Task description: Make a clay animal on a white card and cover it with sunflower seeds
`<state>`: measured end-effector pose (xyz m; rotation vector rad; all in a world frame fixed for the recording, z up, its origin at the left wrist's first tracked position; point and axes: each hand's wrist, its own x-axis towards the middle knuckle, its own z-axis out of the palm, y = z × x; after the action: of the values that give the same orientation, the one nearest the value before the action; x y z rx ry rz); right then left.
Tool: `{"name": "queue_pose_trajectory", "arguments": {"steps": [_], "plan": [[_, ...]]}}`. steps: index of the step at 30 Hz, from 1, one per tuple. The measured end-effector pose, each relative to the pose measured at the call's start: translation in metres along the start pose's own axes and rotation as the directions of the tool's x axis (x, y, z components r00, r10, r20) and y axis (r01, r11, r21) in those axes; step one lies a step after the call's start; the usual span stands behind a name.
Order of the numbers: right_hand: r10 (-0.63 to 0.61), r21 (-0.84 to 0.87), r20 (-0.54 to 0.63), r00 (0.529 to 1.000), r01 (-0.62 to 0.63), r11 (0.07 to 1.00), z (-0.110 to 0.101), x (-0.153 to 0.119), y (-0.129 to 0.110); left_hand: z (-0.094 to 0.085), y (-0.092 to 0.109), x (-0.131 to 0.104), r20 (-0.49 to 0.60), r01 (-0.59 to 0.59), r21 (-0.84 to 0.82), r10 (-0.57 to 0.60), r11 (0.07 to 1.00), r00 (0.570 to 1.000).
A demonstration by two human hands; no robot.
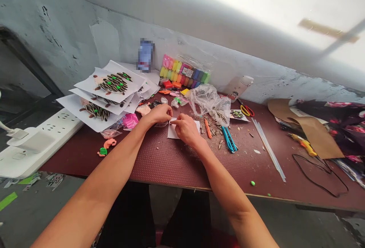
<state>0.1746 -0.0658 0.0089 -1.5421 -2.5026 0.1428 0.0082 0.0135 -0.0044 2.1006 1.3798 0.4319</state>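
Note:
A small white card (172, 133) lies on the dark red table, partly covered by my right hand (186, 127). The fingers of that hand are curled in, with the tips at the card's upper left edge; whatever they pinch is too small to make out. Just left of the card, my left hand (161, 114) is closed in a pinch, its fingertips close to those of the right. Right of the card lie an orange clay tool (208, 128), a teal cutter (229, 140) and scattered sunflower seeds (216, 130). A pink clay lump (130, 121) sits left of my left wrist.
Stacked paper sheets (82, 105) bear seed-covered hedgehog figures. Behind are a pack of coloured clay (185, 71), a clear plastic bag (203, 97) and a white bottle (241, 88). Scissors (246, 110), glue sticks (268, 149) and a corded glue gun (305, 145) lie right; a power strip (37, 141) left.

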Motion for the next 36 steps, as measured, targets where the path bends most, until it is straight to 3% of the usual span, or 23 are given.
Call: {"name": "queue_pose_trajectory", "arguments": {"steps": [8,15,18,21,25,30,36], "plan": [[0.143,0.119,-0.222,0.965,-0.119,0.986,-0.009,-0.001,0.021,-0.002,-0.002,0.0,-0.01,-0.023,-0.088,0.023,0.996,1.0],[0.228,0.299,-0.371,0.9,-0.117,0.947,-0.015,0.0,0.04,-0.008,0.004,0.001,-0.174,-0.05,-0.401,-0.023,0.915,0.984],[0.269,0.461,-0.352,0.896,-0.084,0.883,-0.014,0.001,0.037,-0.01,0.007,0.001,-0.208,-0.011,-0.576,-0.134,0.817,0.969],[0.275,0.594,-0.267,0.924,-0.068,0.802,-0.013,0.002,0.029,-0.011,0.011,0.001,-0.15,0.073,-0.759,-0.283,0.647,0.947],[0.314,0.667,-0.282,0.907,-0.05,0.743,-0.01,0.003,0.021,-0.012,0.014,-0.003,-0.082,0.054,-0.877,-0.259,0.478,0.962],[0.336,0.756,-0.199,0.921,-0.074,0.651,-0.006,0.006,0.025,-0.006,0.018,-0.007,-0.089,-0.026,-0.887,-0.115,0.461,0.989],[0.379,0.826,-0.184,0.907,-0.067,0.559,-0.008,0.007,0.03,-0.006,0.021,-0.009,-0.03,-0.003,-0.893,-0.054,0.45,0.998]]}}
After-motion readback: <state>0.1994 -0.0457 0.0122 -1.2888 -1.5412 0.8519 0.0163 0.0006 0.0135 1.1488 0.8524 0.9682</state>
